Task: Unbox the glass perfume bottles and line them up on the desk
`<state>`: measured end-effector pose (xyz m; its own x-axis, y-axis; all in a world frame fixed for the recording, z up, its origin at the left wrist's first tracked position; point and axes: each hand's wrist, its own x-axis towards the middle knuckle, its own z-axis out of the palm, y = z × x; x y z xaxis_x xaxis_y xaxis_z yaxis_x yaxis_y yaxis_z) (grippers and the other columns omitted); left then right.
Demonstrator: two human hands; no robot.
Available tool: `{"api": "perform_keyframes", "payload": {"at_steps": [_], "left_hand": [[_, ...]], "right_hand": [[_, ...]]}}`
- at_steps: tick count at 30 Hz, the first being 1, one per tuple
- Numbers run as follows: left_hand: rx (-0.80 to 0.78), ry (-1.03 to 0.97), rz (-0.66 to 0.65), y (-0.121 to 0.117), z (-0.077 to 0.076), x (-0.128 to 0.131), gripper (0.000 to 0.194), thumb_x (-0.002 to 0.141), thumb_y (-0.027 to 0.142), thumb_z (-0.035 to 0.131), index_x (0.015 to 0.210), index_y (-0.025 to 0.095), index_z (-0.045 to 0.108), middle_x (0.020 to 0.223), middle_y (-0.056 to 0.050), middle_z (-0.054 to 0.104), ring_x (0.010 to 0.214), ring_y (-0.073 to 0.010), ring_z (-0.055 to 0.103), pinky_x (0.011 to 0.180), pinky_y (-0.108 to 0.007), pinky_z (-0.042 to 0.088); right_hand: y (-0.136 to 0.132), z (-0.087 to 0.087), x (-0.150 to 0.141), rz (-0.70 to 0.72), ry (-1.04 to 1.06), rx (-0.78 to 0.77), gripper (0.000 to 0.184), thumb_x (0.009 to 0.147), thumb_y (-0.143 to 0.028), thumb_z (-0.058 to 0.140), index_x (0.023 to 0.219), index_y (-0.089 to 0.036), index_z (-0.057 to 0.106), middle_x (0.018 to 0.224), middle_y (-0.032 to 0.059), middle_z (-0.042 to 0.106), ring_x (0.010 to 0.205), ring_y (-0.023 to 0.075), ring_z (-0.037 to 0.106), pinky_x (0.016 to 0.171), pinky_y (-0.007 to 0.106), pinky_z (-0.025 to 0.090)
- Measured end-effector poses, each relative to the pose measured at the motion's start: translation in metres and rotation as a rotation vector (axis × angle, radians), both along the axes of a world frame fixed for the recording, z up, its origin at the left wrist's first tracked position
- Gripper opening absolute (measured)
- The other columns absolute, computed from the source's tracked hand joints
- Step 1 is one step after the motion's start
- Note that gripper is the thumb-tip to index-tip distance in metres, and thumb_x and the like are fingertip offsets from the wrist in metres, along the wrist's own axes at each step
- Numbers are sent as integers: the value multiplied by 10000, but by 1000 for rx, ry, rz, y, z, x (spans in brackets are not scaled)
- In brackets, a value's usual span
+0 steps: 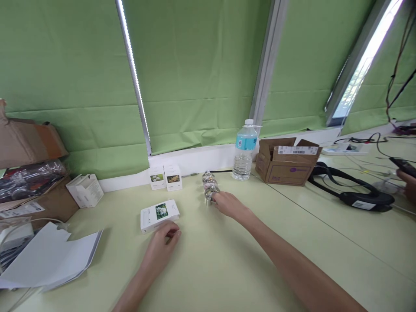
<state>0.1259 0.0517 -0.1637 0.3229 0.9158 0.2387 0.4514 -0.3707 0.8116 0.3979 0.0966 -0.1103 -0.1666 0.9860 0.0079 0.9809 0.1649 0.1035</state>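
My right hand [227, 204] reaches forward with its fingers closed on the nearest piece of a row of small shiny glass bottles [208, 182]. A silvery cap or base shows at its near end, and my fingers hide part of it. My left hand [164, 238] rests on the table, loosely curled, with a gap between thumb and fingers and nothing visible inside. Its knuckles are at the front edge of a flat white box [159, 216] with a white-flower picture; whether they touch is hard to tell. Behind stand two small white boxes [156, 178] with flower pictures.
A large water bottle [245, 151] and an open cardboard box [286, 162] stand at the back right, beside a black headset [364, 197]. To the left are papers [55, 255], a white carton [85, 190] and stacked cardboard [32, 143]. Another person's hand [407, 182] shows at the right edge.
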Motion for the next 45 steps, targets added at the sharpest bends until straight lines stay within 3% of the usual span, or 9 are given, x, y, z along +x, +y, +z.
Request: {"api": "perform_keyframes", "payload": {"at_steps": [8, 15, 21, 27, 34, 45], "left_hand": [[-1, 14, 12, 0, 0, 0, 184, 862, 351, 479, 870, 227, 615, 949, -26, 655, 846, -179, 617, 788, -300, 500], [0, 5, 4, -1, 2, 0, 169, 864, 335, 486, 865, 227, 616, 944, -23, 655, 838, -176, 614, 786, -303, 497], [7, 17, 3, -1, 2, 0, 181, 864, 354, 482, 854, 226, 610, 942, -25, 654, 845, -178, 616, 785, -296, 501], [0, 19, 16, -2, 3, 0, 203, 854, 382, 488, 851, 224, 615, 922, -29, 657, 833, -181, 621, 777, -298, 509], [-4, 17, 7, -2, 3, 0, 184, 859, 360, 483, 857, 224, 607, 937, -29, 651, 839, -179, 617, 783, -298, 501], [-15, 12, 6, -1, 3, 0, 192, 859, 365, 484, 871, 229, 619, 955, -29, 658, 857, -182, 623, 799, -300, 501]], "right_hand": [[-1, 5, -2, -5, -15, 16, 328, 807, 34, 418, 977, -156, 624, 958, 109, 669, 892, 230, 633, 680, 260, 364], [2, 11, 5, -69, -14, 12, 176, 863, -124, 498, 932, -144, 659, 956, 121, 672, 872, 241, 646, 668, 260, 387], [1, 2, -2, -165, -33, 45, 207, 904, -204, 491, 976, -119, 665, 1028, 179, 669, 907, 275, 652, 714, 302, 421], [1, -4, -11, -208, -29, 44, 259, 880, -82, 450, 981, -147, 679, 1010, 161, 691, 917, 251, 662, 743, 304, 422], [0, -2, -12, -233, -10, 17, 238, 883, -134, 490, 1022, -174, 678, 1027, 155, 693, 940, 246, 659, 752, 291, 415], [-4, -12, -15, -288, 12, 27, 284, 932, -180, 411, 1021, -130, 676, 1036, 191, 680, 924, 252, 660, 729, 287, 419]]}}
